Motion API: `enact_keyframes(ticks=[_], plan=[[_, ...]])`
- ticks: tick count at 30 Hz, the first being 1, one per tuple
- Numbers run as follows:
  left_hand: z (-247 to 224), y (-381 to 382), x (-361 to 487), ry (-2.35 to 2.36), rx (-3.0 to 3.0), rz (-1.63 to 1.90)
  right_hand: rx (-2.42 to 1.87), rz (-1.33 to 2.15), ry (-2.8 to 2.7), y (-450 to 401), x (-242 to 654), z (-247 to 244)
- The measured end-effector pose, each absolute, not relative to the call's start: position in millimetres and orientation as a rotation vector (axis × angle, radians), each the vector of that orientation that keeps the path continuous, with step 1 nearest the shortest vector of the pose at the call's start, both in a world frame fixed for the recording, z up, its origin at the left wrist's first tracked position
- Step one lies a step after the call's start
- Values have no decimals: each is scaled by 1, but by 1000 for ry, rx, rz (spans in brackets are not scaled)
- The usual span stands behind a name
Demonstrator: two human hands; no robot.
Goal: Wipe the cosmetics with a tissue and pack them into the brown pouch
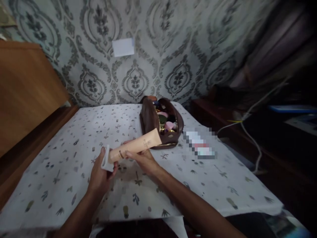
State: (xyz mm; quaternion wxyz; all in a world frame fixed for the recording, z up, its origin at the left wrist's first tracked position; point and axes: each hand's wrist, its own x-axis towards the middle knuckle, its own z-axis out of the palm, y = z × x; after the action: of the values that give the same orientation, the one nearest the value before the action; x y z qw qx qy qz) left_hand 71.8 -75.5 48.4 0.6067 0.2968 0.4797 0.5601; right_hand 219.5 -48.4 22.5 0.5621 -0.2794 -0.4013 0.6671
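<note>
Bare forearms (188, 198) nearest the camera; peach squeeze tube (137, 145) held over the patterned tablecloth (84, 145).

Right hand (142, 158) has the tube pinched around mid-length, thumb on the near side, fingers partly hidden behind it. Left hand (99, 173) is curled firmly on a white box-like piece (106, 162) at the tube's narrow end (whether the two touch or merely overlap in view cannot be told). Long axis of the tube slants from that piece up and rightward; its broad, flat end crosses in front of the brown cosmetic bag (148, 117), whose mouth gapes over assorted small containers (169, 125). Of the two hands, the right stands nearer the bag.
</note>
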Motion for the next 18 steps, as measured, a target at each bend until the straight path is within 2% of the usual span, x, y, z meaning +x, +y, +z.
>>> enact_keyframes(ticks=[11, 18], plan=[[76, -74, 104, 921, 478, 1101, -500, 1567, -873, -42, 232, 52], [80, -71, 113, 1285, 1020, 1111, -699, 1377, -943, -45, 275, 70]])
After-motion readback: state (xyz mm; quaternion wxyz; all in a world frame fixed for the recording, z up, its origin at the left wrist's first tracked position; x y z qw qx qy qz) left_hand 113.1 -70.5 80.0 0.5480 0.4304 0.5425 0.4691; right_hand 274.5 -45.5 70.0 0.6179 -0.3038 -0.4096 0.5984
